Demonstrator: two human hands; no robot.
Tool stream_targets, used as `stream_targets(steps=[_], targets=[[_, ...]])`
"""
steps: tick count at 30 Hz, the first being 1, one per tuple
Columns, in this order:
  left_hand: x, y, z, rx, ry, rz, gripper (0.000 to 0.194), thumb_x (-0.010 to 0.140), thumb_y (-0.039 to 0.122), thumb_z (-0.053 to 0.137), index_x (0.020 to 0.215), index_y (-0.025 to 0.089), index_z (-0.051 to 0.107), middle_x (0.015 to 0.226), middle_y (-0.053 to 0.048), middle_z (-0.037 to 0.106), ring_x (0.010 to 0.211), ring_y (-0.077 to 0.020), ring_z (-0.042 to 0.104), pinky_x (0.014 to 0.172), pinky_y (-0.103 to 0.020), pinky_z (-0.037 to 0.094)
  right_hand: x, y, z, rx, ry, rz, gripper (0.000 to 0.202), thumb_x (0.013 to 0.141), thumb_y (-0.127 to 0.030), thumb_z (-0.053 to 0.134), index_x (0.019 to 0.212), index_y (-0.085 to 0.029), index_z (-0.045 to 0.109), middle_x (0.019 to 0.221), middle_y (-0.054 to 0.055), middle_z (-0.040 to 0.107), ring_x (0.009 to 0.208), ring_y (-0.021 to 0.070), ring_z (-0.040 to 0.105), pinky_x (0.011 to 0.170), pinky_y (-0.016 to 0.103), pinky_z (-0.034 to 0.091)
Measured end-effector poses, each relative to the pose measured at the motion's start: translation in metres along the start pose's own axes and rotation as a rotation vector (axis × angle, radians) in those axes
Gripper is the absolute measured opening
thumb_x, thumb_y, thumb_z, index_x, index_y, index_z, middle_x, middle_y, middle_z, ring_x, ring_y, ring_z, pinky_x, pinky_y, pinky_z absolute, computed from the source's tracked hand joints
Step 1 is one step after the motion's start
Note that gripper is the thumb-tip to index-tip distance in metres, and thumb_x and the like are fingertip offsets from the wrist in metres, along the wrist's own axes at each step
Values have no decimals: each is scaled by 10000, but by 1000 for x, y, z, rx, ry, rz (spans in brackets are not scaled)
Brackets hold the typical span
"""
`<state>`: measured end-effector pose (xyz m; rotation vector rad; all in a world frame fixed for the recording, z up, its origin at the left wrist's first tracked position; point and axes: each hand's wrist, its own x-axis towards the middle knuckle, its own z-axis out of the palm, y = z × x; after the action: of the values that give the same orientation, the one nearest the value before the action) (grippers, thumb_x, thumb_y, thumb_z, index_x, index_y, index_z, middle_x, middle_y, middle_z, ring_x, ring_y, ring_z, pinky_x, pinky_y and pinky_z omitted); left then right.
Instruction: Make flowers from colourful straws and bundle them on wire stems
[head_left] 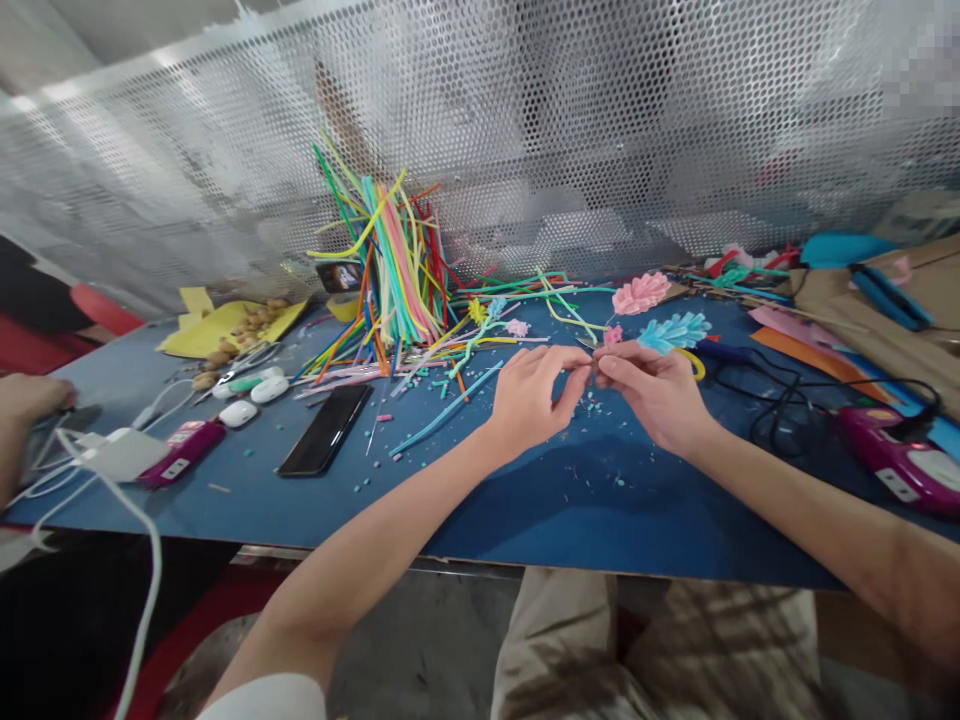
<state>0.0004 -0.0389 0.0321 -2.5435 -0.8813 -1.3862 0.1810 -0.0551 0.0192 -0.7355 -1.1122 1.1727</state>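
Observation:
My left hand (534, 395) and my right hand (654, 392) meet over the blue table, fingertips pinched together. Whatever sits between the fingers is too small and too covered to make out. Just behind the fingertips lies a small pink pipe-cleaner flower (613, 334). Beyond my right hand are a fluffy pink leaf shape (641, 294) and a fluffy light-blue one (675, 331). Behind my left hand are a yellow pom-like piece (477, 312) and a pale pink one (517, 328). A blue pipe cleaner (447, 408) rests left of my left hand.
A large bunch of colored pipe cleaners (401, 270) stands against the perforated metal panel (600, 120). A black phone (325, 430), white cables and a purple power strip (182, 452) lie leftward. Another person's hand (34, 398) is at far left. A second purple power strip (904, 460) lies right.

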Motion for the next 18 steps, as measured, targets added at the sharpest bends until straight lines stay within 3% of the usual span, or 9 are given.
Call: stream_targets(steps=[4, 8, 12, 18], targets=[[-2, -3, 2, 76, -25, 97, 185, 967, 226, 557, 1144, 196, 605, 1056, -48, 756, 946, -181, 697, 817, -338, 485, 3, 1, -2, 33, 30, 18, 112, 755, -317, 847, 844, -266, 802, 818, 19, 745, 709, 160, 649, 758, 386, 578], [-3, -10, 6, 129, -10, 164, 247, 965, 286, 604, 1200, 213, 595, 1163, -58, 736, 1064, -190, 684, 884, -347, 480, 5, 3, -4, 72, 38, 56, 101, 768, -323, 838, 839, -264, 796, 816, 23, 731, 725, 152, 645, 780, 374, 584], [-3, -18, 6, 157, -8, 183, 289, 944, 373, 658, 1189, 228, 612, 1143, -54, 746, 1033, -191, 686, 882, -344, 472, 4, 5, -3, 84, 46, 106, 147, 759, -349, 843, 855, -250, 791, 832, 27, 723, 798, 163, 660, 846, 384, 585], [-2, -25, 3, 160, 19, 268, 247, 939, 361, 671, 1156, 250, 628, 1110, -22, 763, 921, -173, 671, 828, -333, 459, 2, 5, -2, 131, 24, 151, 135, 764, -326, 842, 842, -236, 779, 839, 19, 713, 828, 152, 659, 870, 352, 575]])
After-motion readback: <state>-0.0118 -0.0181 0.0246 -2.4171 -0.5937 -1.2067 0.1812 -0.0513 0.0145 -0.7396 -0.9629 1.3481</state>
